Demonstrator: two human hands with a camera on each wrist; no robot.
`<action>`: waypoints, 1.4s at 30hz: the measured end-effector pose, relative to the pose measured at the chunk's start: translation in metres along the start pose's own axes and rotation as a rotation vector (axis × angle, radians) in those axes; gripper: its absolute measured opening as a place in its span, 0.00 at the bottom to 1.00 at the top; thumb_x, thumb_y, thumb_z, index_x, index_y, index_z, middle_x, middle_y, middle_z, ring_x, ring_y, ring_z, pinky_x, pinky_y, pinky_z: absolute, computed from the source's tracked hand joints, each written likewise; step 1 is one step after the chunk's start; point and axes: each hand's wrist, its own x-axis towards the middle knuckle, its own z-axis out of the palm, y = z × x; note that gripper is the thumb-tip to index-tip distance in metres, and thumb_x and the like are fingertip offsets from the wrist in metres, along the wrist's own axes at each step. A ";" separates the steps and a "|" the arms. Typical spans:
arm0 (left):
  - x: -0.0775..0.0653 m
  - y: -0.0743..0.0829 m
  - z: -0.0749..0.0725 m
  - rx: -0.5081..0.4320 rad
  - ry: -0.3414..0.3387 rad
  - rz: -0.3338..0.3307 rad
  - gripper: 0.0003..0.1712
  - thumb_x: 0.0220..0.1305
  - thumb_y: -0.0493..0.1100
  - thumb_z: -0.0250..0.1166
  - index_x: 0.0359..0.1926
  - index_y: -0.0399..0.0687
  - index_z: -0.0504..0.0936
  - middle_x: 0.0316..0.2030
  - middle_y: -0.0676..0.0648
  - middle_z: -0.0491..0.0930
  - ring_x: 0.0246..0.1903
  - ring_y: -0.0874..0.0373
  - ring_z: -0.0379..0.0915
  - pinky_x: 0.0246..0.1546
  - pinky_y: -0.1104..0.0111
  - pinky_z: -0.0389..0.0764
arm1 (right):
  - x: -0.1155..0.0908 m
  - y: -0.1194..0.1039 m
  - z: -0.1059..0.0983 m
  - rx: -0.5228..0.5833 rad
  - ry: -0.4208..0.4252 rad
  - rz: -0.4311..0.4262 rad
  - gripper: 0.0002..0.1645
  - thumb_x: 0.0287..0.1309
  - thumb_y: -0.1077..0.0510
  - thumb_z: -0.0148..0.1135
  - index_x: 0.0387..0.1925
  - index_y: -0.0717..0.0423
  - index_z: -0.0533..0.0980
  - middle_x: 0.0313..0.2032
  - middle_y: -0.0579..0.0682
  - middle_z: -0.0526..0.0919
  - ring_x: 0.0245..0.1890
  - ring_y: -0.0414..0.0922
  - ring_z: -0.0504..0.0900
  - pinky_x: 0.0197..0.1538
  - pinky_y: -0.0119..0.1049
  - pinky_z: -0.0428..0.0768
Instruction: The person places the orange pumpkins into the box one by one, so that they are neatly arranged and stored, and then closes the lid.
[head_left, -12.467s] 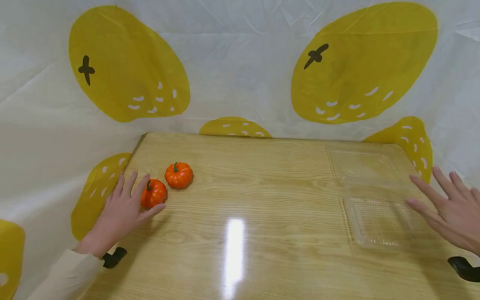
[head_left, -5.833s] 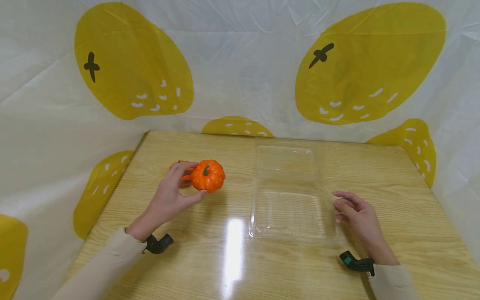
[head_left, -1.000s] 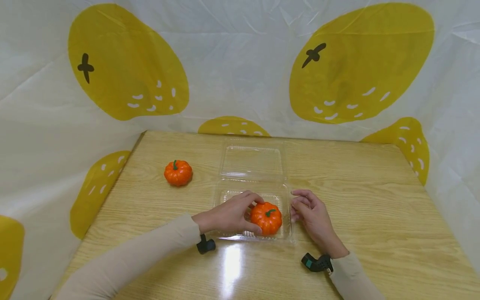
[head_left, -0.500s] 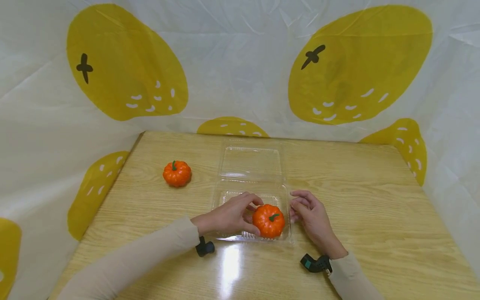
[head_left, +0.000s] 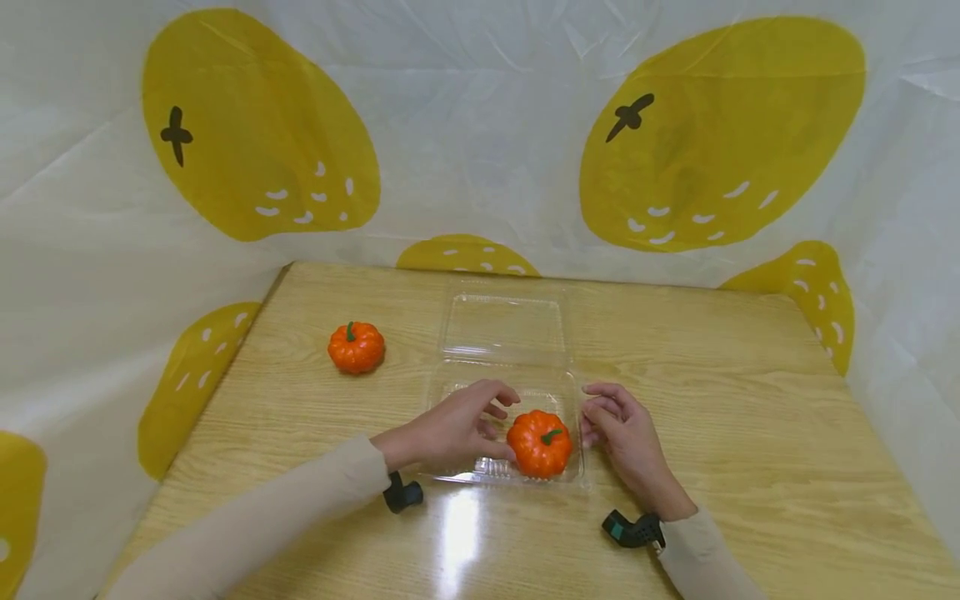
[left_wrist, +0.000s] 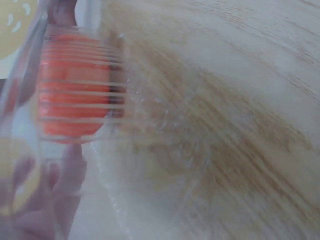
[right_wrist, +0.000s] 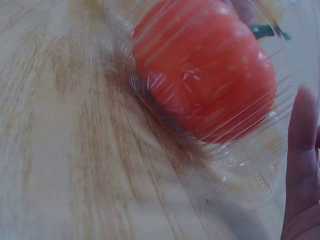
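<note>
A small orange toy pumpkin (head_left: pixel 540 446) with a green stem sits in the right half of the base of a clear plastic clamshell container (head_left: pixel 480 478). My left hand (head_left: pixel 457 425) hovers over the base, left of this pumpkin, fingers spread and bent away from it, thumb tip right at its side. In the left wrist view the pumpkin (left_wrist: pixel 72 95) shows through the ribbed clear wall. My right hand (head_left: pixel 618 429) rests beside the container's right edge, fingers loosely bent, fingertips at the rim. In the right wrist view one finger (right_wrist: pixel 302 150) stands along the wall.
Another orange toy pumpkin (head_left: pixel 356 348) lies on the wooden table (head_left: pixel 712 375), left of the container. The container's lid (head_left: pixel 504 323) is folded back flat toward the rear. A white sheet printed with yellow fruit (head_left: pixel 480 150) hangs behind and at the sides.
Earlier the left hand lifted one pumpkin, and the container came from the right to the middle. Lately the pumpkin settled rightward in the base and the left fingers let go, drawing back left.
</note>
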 end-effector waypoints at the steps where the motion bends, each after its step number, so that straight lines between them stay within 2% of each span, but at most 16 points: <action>1: 0.000 0.000 -0.001 -0.006 0.005 0.011 0.40 0.59 0.45 0.78 0.69 0.45 0.69 0.67 0.43 0.72 0.62 0.48 0.78 0.58 0.66 0.85 | 0.000 0.000 0.000 0.000 0.001 -0.002 0.16 0.74 0.62 0.57 0.57 0.65 0.68 0.31 0.43 0.82 0.27 0.37 0.81 0.28 0.29 0.86; 9: -0.006 0.001 -0.011 -0.003 0.028 0.036 0.39 0.61 0.45 0.77 0.69 0.43 0.70 0.67 0.40 0.72 0.64 0.45 0.77 0.57 0.68 0.85 | -0.002 0.001 -0.003 0.013 0.015 -0.007 0.13 0.74 0.64 0.57 0.55 0.63 0.70 0.30 0.43 0.82 0.26 0.37 0.81 0.28 0.29 0.86; 15: -0.009 0.001 -0.023 0.020 0.068 0.065 0.38 0.60 0.44 0.77 0.68 0.40 0.70 0.66 0.38 0.73 0.62 0.45 0.78 0.56 0.65 0.87 | -0.002 0.000 -0.002 0.022 0.012 -0.011 0.12 0.74 0.64 0.57 0.54 0.62 0.70 0.31 0.42 0.82 0.27 0.36 0.81 0.28 0.28 0.86; 22: -0.014 0.000 -0.033 0.031 0.102 0.055 0.38 0.60 0.45 0.77 0.68 0.45 0.71 0.67 0.39 0.73 0.63 0.46 0.77 0.56 0.66 0.87 | -0.002 0.000 -0.002 0.027 0.006 -0.019 0.13 0.74 0.64 0.58 0.55 0.64 0.71 0.30 0.43 0.83 0.27 0.36 0.81 0.28 0.29 0.86; 28: -0.018 -0.001 -0.042 0.035 0.137 0.059 0.39 0.60 0.46 0.77 0.68 0.44 0.71 0.67 0.38 0.74 0.63 0.46 0.78 0.57 0.63 0.87 | -0.001 0.000 -0.001 0.020 0.010 -0.017 0.14 0.73 0.64 0.58 0.55 0.65 0.70 0.30 0.43 0.83 0.26 0.36 0.81 0.28 0.29 0.86; 33: -0.021 -0.001 -0.050 0.041 0.167 0.062 0.37 0.60 0.46 0.77 0.67 0.45 0.71 0.66 0.42 0.75 0.64 0.44 0.78 0.58 0.62 0.87 | 0.000 0.001 0.000 0.005 0.015 -0.008 0.17 0.74 0.64 0.58 0.56 0.69 0.68 0.30 0.43 0.82 0.26 0.36 0.81 0.28 0.28 0.86; 36: -0.023 -0.002 -0.054 0.046 0.179 0.065 0.38 0.60 0.46 0.77 0.67 0.44 0.71 0.66 0.44 0.75 0.64 0.43 0.77 0.58 0.61 0.87 | 0.000 0.001 0.001 0.001 0.018 -0.003 0.16 0.74 0.63 0.58 0.56 0.67 0.68 0.30 0.42 0.82 0.26 0.36 0.81 0.28 0.28 0.86; 42: -0.028 -0.004 -0.061 0.022 0.229 0.060 0.40 0.60 0.44 0.77 0.69 0.42 0.70 0.68 0.41 0.74 0.64 0.43 0.77 0.58 0.61 0.87 | 0.001 0.001 0.000 -0.013 0.027 0.003 0.14 0.74 0.64 0.58 0.56 0.65 0.69 0.32 0.43 0.83 0.27 0.36 0.81 0.28 0.29 0.86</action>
